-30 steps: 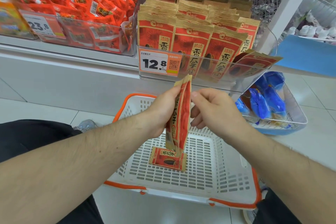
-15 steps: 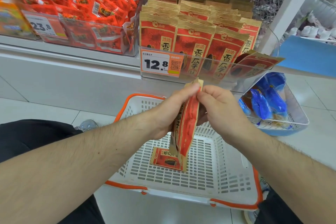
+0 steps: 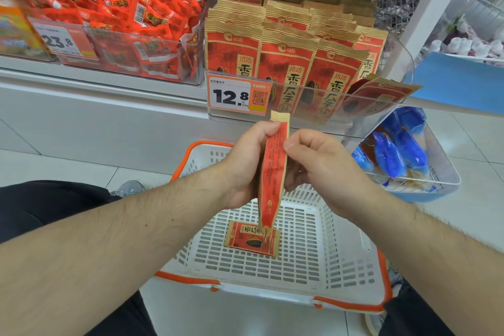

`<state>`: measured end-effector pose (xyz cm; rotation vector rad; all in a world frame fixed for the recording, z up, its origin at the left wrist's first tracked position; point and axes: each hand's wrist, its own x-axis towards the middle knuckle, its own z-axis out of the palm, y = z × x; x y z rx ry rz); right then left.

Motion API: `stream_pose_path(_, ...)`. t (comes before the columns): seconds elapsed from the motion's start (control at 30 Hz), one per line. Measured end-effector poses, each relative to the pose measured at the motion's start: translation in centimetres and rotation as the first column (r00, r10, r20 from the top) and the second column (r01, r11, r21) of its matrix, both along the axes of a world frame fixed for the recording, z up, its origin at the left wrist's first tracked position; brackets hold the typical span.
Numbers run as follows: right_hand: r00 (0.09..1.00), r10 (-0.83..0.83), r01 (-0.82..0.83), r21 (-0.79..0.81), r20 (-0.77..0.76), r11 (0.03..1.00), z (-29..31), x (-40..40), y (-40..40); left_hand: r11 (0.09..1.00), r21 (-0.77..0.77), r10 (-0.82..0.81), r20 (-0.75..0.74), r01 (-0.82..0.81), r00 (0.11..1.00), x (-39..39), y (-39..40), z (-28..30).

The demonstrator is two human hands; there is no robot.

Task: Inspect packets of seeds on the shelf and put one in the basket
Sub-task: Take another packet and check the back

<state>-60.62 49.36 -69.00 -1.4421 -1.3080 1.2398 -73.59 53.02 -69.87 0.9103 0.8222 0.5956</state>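
Note:
A red and tan seed packet (image 3: 272, 172) hangs edge-on above the white basket (image 3: 341, 267) with orange trim. My left hand (image 3: 245, 163) grips its left side, thumb near the top. On its right edge, my right hand (image 3: 319, 161) pinches it with curled fingers. Another small seed packet (image 3: 252, 239) lies flat on the basket floor. Rows of matching seed packets (image 3: 286, 57) stand in a clear shelf bin behind a 12.8 price tag (image 3: 231, 97).
A clear bin of red snack packs (image 3: 131, 35) with a 23.8 tag sits to the left on the shelf. A wire basket with blue packets (image 3: 395, 155) stands on the floor at the right. A white shelf post (image 3: 428, 16) rises at upper right.
The packet has been turned and lowered slightly between my hands; its printed back now faces me more. My right hand shifted from the top edge to the right side.

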Motion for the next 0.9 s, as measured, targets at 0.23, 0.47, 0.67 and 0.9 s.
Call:
stream_pose_path(0.23, 0.904, 0.286, -0.260, -0.122, 0.317, 0.958, 0.0, 0.6, -0.6, 0.985, -0.065, 0.160, -0.031, -0.162, 0.987, -0.5, 0.4, 0.6)
stream_pose_path(0.47, 0.850, 0.364, -0.311, -0.195, 0.381, 0.930, 0.7, 0.5, -0.8, 0.972, -0.086, 0.215, -0.033, -0.218, 0.976, -0.4, 0.5, 0.2)
stream_pose_path(0.67, 0.804, 0.419, -0.382, -0.173, 0.423, 0.908, 0.8, 0.1, -1.2, 0.953, -0.100, 0.287, -0.005, -0.286, 0.958, -0.5, 0.8, 0.1)
stream_pose_path(0.9, 0.843, 0.403, -0.390, -0.113, 0.355, 0.914, 0.1, 0.3, -1.2, 0.931, -0.145, 0.343, 0.044, -0.334, 0.938, -0.7, 1.4, -0.3)
